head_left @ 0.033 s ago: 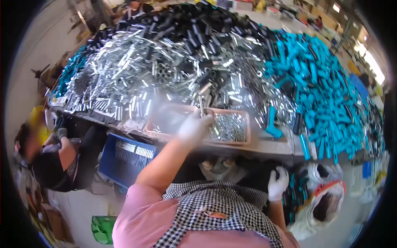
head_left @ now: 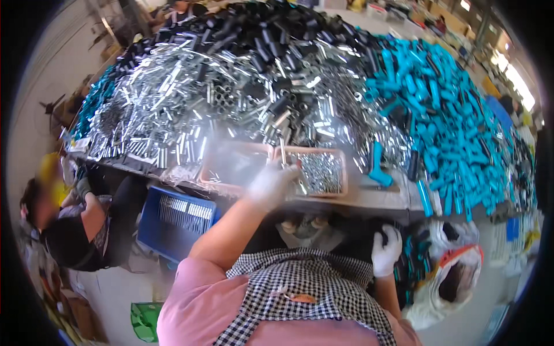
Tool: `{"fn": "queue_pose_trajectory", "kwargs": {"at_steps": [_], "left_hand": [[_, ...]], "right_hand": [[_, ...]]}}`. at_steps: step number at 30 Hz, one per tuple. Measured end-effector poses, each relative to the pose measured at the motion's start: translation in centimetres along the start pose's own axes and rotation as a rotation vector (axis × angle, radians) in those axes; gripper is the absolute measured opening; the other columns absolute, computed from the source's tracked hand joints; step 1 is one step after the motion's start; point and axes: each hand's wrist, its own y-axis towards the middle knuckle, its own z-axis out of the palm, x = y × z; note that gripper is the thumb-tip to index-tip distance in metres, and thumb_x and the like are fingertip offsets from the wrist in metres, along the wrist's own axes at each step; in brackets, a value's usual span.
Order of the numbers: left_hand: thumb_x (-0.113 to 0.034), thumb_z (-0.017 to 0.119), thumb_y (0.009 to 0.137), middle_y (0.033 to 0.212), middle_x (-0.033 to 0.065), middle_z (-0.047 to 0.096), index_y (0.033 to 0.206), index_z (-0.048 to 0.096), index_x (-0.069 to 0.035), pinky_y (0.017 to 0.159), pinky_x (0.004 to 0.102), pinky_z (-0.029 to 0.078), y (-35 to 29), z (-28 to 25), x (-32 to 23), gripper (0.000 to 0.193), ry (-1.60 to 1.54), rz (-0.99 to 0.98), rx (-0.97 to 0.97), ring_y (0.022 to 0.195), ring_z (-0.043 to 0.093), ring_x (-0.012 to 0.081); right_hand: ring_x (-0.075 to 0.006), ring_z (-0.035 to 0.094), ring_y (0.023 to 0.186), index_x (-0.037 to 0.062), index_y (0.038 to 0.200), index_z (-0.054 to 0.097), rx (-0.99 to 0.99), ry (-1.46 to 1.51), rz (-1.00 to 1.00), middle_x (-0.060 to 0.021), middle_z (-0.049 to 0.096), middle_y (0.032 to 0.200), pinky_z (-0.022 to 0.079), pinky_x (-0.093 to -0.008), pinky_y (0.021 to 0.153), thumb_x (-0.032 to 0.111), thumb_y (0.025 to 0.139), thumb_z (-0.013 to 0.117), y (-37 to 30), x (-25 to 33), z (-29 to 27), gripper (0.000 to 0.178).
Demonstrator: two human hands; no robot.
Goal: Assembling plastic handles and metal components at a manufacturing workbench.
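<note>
My left hand (head_left: 270, 185), in a white glove, is over the near edge of two shallow pinkish trays. Its fingers are closed on a slim shiny metal rod (head_left: 283, 152) that sticks up from them; motion blurs the hand. The right tray (head_left: 345, 173) holds many small silvery metal parts (head_left: 318, 172). Fewer bits lie in the left tray (head_left: 203, 173), which looks hazy. My right hand (head_left: 385, 252), also gloved, is low beside my dark-clothed leg, its thumb and fingers apart and nothing visible in it.
Heaped on the table are silvery metal tubes (head_left: 167, 86), black grips (head_left: 271, 43) and teal pistol-shaped parts (head_left: 456, 132). A blue crate (head_left: 151, 222) with metal rods stands below the edge at left, near a seated co-worker (head_left: 69, 230). At right is a white sack (head_left: 427, 308).
My left hand has drawn slightly toward me with the metal rod. The thumb and fingers of my right hand show farther apart. The view has shifted a little.
</note>
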Motion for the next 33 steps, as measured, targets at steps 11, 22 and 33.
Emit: {"fn": "queue_pose_trajectory", "kwargs": {"at_steps": [11, 22, 33], "left_hand": [[-0.012, 0.052, 0.098, 0.104, 0.0078, 0.064, 0.124, 0.052, 0.001, 0.074, 0.0312, 0.056, -3.4, 6.4, 5.7, 0.029, -0.439, -0.207, 0.285, 0.087, 0.066, 0.0165], [-0.003, 0.046, 0.098, 0.105, 0.011, 0.056, 0.108, 0.052, -0.002, 0.09, 0.043, 0.051, -4.3, 2.6, 4.5, 0.011, -0.672, 0.11, -0.061, 0.099, 0.06, 0.0265], [-0.007, 0.068, 0.07, 0.136, 0.0227, 0.053, 0.1, 0.062, -0.006, 0.106, 0.0605, 0.035, -4.2, 4.8, 7.8, 0.031, 0.784, 1.305, 0.54, 0.132, 0.043, 0.0463]], "right_hand": [[-0.0392, 0.055, 0.114, 0.0065, 0.129, 0.055, 0.299, 0.667, -0.389, -0.0217, 0.055, 0.126, 0.046, -0.0433, 0.097, 0.053, 0.085, 0.067, 5.8, 11.2, 5.7, 0.066], [-0.0191, 0.062, 0.094, 0.003, 0.108, 0.056, 0.506, 1.428, 0.719, -0.0091, 0.064, 0.098, 0.05, -0.0362, 0.088, 0.028, 0.101, 0.05, 3.7, 11.0, 4.8, 0.026], [-0.0335, 0.048, 0.128, 0.0091, 0.126, 0.055, 0.748, 2.253, 0.978, -0.0131, 0.058, 0.128, 0.037, -0.0493, 0.109, 0.045, 0.101, 0.043, 3.9, 11.7, 5.8, 0.046]]}}
